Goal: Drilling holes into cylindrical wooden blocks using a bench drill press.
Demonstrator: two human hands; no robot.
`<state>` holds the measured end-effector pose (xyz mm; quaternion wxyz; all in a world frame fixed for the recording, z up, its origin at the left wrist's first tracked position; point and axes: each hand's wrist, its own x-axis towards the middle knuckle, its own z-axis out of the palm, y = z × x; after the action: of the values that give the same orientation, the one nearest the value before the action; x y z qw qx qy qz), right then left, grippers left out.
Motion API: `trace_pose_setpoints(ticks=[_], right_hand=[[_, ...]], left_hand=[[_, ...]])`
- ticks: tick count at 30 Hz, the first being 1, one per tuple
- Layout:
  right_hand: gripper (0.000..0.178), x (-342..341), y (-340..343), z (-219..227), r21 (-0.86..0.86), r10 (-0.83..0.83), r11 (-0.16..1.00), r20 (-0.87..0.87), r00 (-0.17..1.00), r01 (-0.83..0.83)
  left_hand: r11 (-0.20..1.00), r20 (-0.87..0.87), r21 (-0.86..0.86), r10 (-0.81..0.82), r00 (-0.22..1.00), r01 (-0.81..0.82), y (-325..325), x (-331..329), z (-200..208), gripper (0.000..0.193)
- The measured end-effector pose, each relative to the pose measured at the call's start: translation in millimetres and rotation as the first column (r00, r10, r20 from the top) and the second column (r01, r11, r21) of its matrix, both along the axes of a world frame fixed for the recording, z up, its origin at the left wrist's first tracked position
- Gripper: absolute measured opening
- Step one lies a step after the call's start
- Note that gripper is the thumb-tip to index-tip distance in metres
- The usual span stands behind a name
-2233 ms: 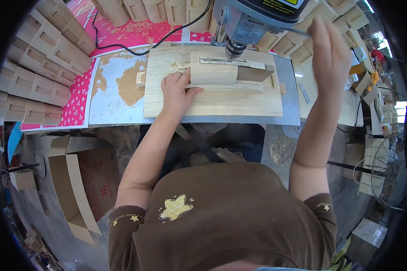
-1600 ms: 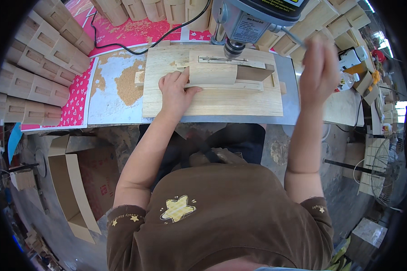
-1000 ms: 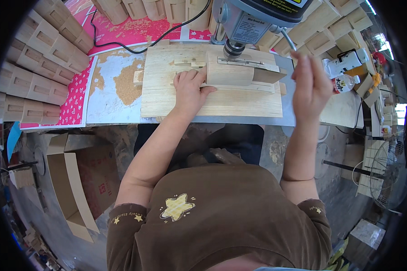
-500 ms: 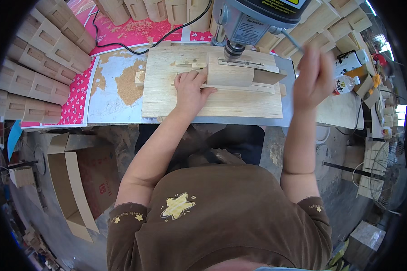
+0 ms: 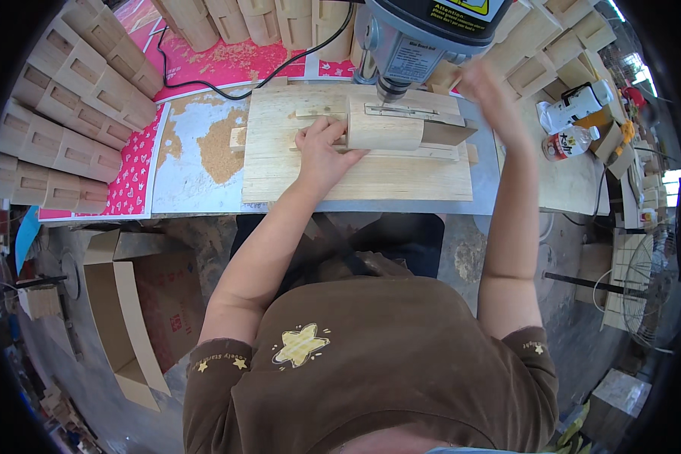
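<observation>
Fingers of left hand (image 5: 321, 151) steady wooden block (image 5: 384, 130).

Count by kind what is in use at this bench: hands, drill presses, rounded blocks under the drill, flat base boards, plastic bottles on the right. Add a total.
Bare hands: 2 (left hand, right hand)
Grey drill press: 1
Rounded pale wooden block: 1
Flat pale wooden base board: 1
Bottles: 2 (white plastic bottle, clear plastic bottle)
Total: 7
</observation>
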<state>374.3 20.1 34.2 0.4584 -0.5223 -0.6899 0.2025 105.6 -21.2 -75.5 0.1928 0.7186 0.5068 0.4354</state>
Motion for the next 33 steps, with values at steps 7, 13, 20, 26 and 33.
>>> trace_pose_setpoints(ticks=[7, 13, 20, 26, 33], right_hand=[[0.024, -13.8, -67.8, -20.5, -0.237, 0.167, 0.968, 0.389, 0.906, -0.077], [0.026, -40.6, -97.8, -11.2, -0.258, 0.310, 0.930, 0.170, 0.935, -0.262], [0.026, -63.0, -119.2, -13.7, -0.279, 0.327, 0.923, 0.207, 0.922, -0.265], [0.025, -34.7, -133.7, -11.9, -0.257, 0.167, 0.959, 0.182, 0.969, -0.117], [0.027, -52.1, -131.0, -19.9, -0.210, 0.139, 0.973, 0.195, 0.971, -0.097]], left_hand=[[0.991, 0.065, -0.072, -0.108, 0.992, 0.113, -8.8, -51.5, 13.5, 0.039], [0.971, 0.093, -0.127, -0.190, 0.977, 0.201, -37.8, -129.8, 71.7, 0.036], [0.964, 0.064, -0.174, -0.194, 0.979, 0.202, -72.2, -203.8, 129.8, 0.030], [0.944, -0.045, -0.222, 0.240, 0.970, -0.244, -66.3, -318.5, 152.3, 0.031], [0.742, -0.646, 0.118, 0.563, 0.516, -0.660, 17.6, -386.4, 78.6, 0.027]])
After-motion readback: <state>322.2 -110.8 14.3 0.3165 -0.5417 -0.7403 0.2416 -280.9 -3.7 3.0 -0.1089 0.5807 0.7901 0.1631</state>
